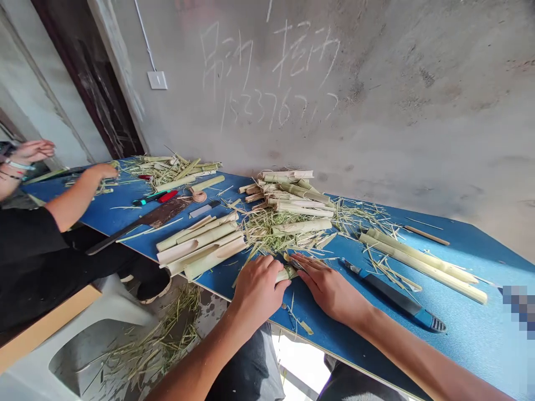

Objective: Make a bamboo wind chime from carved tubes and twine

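At the table's near edge, my left hand (259, 287) is closed around the left part of a short green bamboo piece (286, 273). My right hand (328, 285) lies over the other end, its fingers bent together. A small dark, shiny thing shows beneath those fingers; what it is I cannot make out. Just beyond both hands is a heap of bamboo shavings (261, 229) with a bamboo piece on it. Left of my left hand, several split bamboo lengths (217, 257) lie side by side. A black and blue utility knife (393, 295) rests right of my right hand.
Two long bamboo strips (426, 266) and a thin brown stick (427, 235) lie to the right. Further left are a large dark blade (165, 213), a grey-bladed tool (204, 209) and a twine roll (198, 196). A co-worker's arm (77, 195) reaches over the table's left end.
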The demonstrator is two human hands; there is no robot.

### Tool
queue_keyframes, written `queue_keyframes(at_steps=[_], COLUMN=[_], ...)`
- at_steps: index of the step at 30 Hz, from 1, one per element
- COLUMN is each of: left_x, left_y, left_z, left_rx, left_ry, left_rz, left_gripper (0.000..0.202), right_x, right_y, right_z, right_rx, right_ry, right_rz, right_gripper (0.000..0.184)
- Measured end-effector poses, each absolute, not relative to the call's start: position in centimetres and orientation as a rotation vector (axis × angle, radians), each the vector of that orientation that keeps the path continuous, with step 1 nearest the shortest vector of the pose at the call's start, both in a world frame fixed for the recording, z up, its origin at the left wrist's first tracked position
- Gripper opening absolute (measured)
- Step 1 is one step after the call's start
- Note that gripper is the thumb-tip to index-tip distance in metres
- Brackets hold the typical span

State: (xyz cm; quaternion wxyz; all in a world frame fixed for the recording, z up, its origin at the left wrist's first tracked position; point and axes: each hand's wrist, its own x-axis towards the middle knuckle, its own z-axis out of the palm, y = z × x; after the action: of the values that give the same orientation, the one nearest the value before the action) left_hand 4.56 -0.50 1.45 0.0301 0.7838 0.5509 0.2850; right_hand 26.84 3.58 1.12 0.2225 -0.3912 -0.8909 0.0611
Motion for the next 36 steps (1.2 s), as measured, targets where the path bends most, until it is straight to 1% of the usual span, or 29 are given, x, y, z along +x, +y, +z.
queue_keyframes(at_steps=[4, 8, 11, 23, 32, 36], left_x=[4.6, 4.5, 4.5, 4.3, 4.3, 4.3], left_y=[-0.5, -0.4, -0.3, -0.4, -0.3, -0.4], left_z=[1.2, 0.8, 0.7, 1.1, 0.9, 1.1], left_rx=[2.408, 2.421, 2.424, 2.398, 2.413, 2.397], left_ry=[1.676, 1.679, 1.666, 1.683, 1.685, 1.686], left_rz=[0.910, 0.942, 0.971, 0.924, 0.937, 0.939], left_gripper=[0.011, 0.009, 0.009, 0.007, 0.010, 0.010], right_x=[26.5, 26.0, 25.9, 25.8, 25.7, 25.2], right_y=[3.3, 2.9, 3.0, 3.0, 2.6, 2.1], right_z=[1.3, 1.3, 1.5, 1.6, 1.7, 1.9], right_rx=[-1.189, -1.126, -1.165, -1.140, -1.231, -1.252], right_ry=[-2.381, -2.462, -2.430, -2.417, -2.384, -2.402], right_rz=[0.107, 0.107, 0.093, 0.156, 0.127, 0.110], right_gripper=[0.046, 0.046, 0.046, 0.041, 0.044, 0.040])
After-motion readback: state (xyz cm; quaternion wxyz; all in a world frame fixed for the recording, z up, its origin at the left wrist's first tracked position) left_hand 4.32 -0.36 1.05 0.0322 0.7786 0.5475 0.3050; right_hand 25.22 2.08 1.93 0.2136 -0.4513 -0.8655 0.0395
